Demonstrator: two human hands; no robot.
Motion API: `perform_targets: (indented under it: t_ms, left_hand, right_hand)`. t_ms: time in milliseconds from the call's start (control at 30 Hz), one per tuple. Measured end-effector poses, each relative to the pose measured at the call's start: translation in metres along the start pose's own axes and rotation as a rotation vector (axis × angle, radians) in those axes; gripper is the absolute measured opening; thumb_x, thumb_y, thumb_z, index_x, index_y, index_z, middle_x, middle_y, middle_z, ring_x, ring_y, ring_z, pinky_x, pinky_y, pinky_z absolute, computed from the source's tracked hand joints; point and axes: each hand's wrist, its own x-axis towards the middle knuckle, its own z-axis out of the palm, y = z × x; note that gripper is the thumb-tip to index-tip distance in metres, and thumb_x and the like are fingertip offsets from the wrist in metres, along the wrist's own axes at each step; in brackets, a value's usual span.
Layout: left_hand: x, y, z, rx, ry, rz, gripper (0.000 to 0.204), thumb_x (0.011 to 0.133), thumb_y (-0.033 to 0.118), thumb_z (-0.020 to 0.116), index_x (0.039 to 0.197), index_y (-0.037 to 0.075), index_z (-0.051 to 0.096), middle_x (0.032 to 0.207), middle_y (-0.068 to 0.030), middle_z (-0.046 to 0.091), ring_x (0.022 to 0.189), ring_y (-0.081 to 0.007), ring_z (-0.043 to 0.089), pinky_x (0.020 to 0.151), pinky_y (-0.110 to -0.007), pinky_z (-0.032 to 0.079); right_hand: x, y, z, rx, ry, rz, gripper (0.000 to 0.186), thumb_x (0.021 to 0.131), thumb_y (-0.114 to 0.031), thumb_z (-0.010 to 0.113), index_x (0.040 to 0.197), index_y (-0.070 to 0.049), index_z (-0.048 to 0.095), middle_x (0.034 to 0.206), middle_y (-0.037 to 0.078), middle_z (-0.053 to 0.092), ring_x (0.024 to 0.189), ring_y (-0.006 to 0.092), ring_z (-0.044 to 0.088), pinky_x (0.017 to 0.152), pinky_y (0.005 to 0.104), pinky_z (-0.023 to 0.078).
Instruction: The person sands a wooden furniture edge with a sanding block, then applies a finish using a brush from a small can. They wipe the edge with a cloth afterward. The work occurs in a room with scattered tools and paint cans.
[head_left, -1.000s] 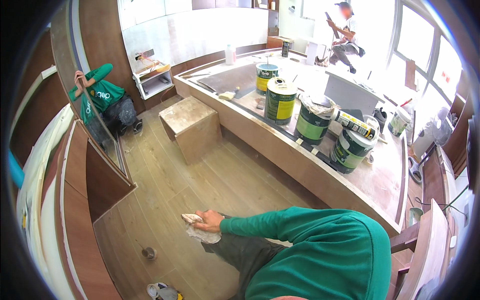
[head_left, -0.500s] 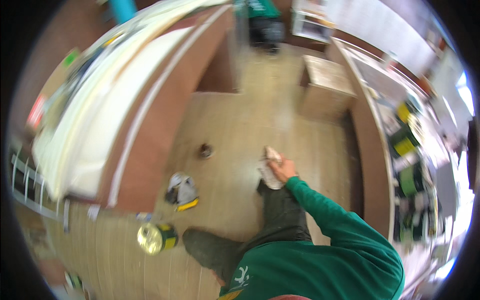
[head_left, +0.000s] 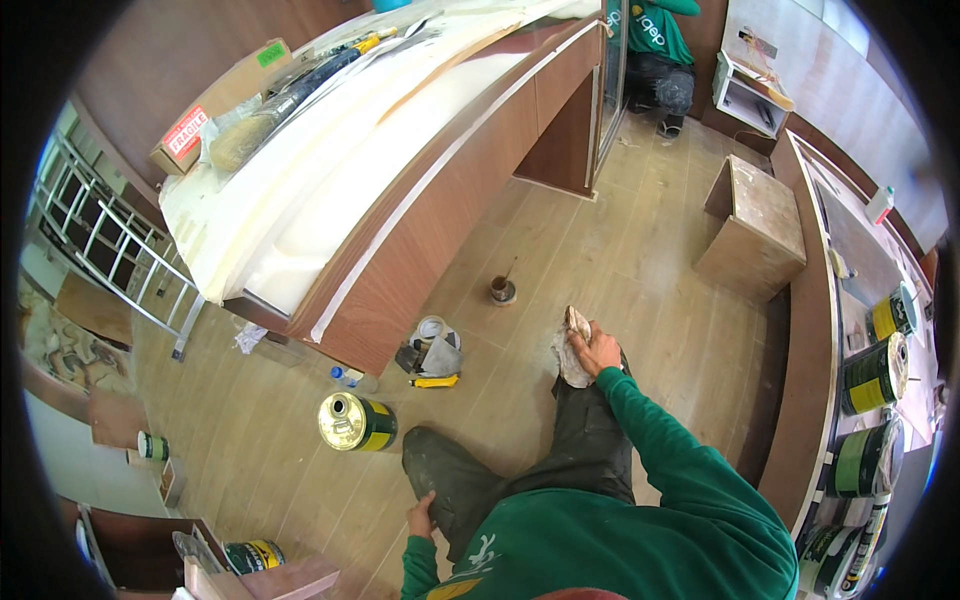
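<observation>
My right hand (head_left: 600, 350) is closed on a crumpled whitish rag (head_left: 572, 362), held over my right knee. A brownish, pointed bit stands out at the rag's far end; whether it is part of the rag I cannot tell. My left hand (head_left: 422, 514) lies against my left thigh, fingers stretched out and holding nothing. Ahead on the floor stands a small dark pot (head_left: 502, 291) with a thin stick rising from it. Left of my knees are a tape roll (head_left: 433, 327), a grey sheet (head_left: 441, 358), a yellow-handled cutter (head_left: 434, 382) and a gold-topped can (head_left: 345, 422).
A brown wooden counter (head_left: 450, 235), covered in white sheeting, runs along the left. On the right are a wooden box (head_left: 755, 220) and a low bench holding several cans (head_left: 873, 385). A person in green (head_left: 660, 40) crouches at the back. A metal ladder (head_left: 135, 262) stands far left.
The view has swung left and steadied, so the counter and floor items appear further right. My left hand shows more fully. The rag stays in my right hand.
</observation>
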Motion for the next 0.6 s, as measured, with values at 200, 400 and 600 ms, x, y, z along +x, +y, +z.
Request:
perform_targets:
  t_ms: [200,400,600]
  left_hand:
    - [-0.007,0.048,0.012,0.056,-0.124,0.511,0.042,0.087,0.023,0.077,0.114,-0.007,0.068,0.099,-0.0136,0.074,0.088,-0.0191,0.069,0.079,-0.03,0.054]
    - [-0.044,0.106,0.064,0.304,-0.118,1.011,0.039,0.089,0.024,0.077,0.116,-0.002,0.068,0.098,-0.0138,0.075,0.084,-0.0202,0.072,0.074,-0.034,0.057]
    - [-0.138,0.187,0.041,0.515,0.157,1.592,0.038,0.081,0.015,0.08,0.115,0.001,0.07,0.09,-0.0157,0.07,0.079,-0.0289,0.069,0.072,-0.037,0.056]
  right_hand:
    - [0.005,-0.012,0.015,-0.012,-0.042,-0.002,0.059,0.089,-0.059,0.058,0.115,-0.005,0.059,0.095,0.032,0.069,0.093,0.0503,0.067,0.082,0.0566,0.052]
    - [0.007,-0.007,0.013,0.008,-0.035,-0.017,0.061,0.089,-0.059,0.059,0.118,-0.005,0.059,0.096,0.032,0.069,0.095,0.051,0.066,0.085,0.0559,0.052]
    - [0.008,-0.006,0.016,-0.016,-0.013,-0.048,0.061,0.09,-0.059,0.059,0.117,-0.004,0.058,0.096,0.033,0.069,0.096,0.0526,0.065,0.085,0.0567,0.051]
